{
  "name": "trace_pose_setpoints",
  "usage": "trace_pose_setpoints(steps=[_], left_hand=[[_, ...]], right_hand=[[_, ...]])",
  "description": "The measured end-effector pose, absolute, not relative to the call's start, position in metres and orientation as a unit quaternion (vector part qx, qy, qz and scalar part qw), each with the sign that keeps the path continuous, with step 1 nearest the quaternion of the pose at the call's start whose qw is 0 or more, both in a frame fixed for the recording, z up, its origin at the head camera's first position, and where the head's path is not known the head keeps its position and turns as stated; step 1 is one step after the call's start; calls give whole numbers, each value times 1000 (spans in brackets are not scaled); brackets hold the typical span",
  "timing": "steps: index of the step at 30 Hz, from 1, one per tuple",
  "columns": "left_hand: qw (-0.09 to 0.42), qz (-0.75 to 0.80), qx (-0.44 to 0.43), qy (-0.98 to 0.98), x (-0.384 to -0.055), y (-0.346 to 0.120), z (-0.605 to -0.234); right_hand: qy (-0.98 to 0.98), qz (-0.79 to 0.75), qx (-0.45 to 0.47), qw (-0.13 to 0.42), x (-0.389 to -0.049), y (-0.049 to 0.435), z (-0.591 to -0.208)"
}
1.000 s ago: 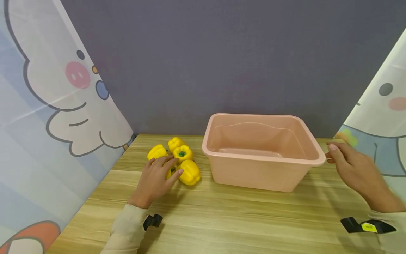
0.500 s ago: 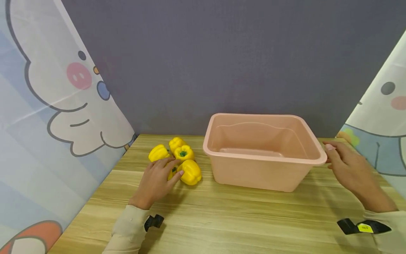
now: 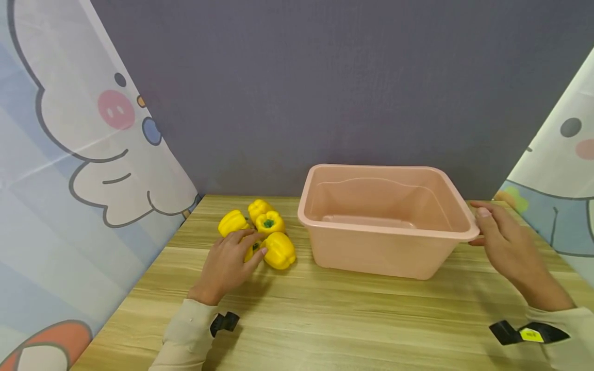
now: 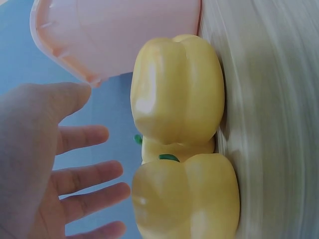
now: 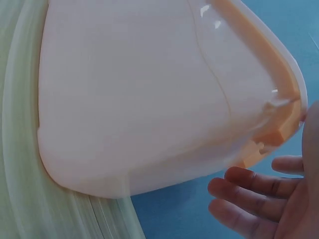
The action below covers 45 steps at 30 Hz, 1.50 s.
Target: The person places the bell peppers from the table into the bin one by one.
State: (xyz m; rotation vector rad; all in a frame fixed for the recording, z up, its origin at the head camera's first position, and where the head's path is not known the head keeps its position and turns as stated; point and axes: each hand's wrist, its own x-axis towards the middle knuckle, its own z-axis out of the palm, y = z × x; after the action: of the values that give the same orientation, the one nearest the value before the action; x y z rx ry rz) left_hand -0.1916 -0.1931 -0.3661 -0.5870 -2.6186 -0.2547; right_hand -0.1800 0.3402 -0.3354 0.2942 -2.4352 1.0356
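Observation:
In the head view my left hand (image 3: 227,265) hovers over a cluster of yellow bell peppers (image 3: 279,251), fingers spread and loosely bent. One pepper is mostly hidden beneath it. The left wrist view shows a gap between that hand's fingertips (image 4: 115,169) and the nearer bell pepper (image 4: 187,196), whose stem is green. A pink plastic basin (image 3: 371,250) stands right of the peppers, its visible inside bare. My right hand (image 3: 508,242) is at the basin's right rim, thumb at the edge. Its fairly straight fingers (image 5: 249,199) extend beside and below the rim, without curling round it.
Everything stands on a wood-grain table (image 3: 325,319). Behind it rises a dark grey panel (image 3: 343,87). Cartoon-printed sheets flank the table, a left sheet (image 3: 46,206) and a right sheet (image 3: 566,170).
My right hand has moved left, from just beside the basin to its right rim. The left hand stays over the peppers. Peppers and basin keep their places; the view shifts slightly.

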Motion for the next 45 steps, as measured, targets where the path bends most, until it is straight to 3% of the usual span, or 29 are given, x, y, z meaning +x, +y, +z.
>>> trace_pose_setpoints(steps=[29,45], left_hand=[[195,-109,-172,-959,-187,-214,-369],[143,-121,-136,-973,-194,-219,-374]], right_hand=[[-885,379,148,225,-176,319,-346],[-882,393,136,224,-177,321,-344]])
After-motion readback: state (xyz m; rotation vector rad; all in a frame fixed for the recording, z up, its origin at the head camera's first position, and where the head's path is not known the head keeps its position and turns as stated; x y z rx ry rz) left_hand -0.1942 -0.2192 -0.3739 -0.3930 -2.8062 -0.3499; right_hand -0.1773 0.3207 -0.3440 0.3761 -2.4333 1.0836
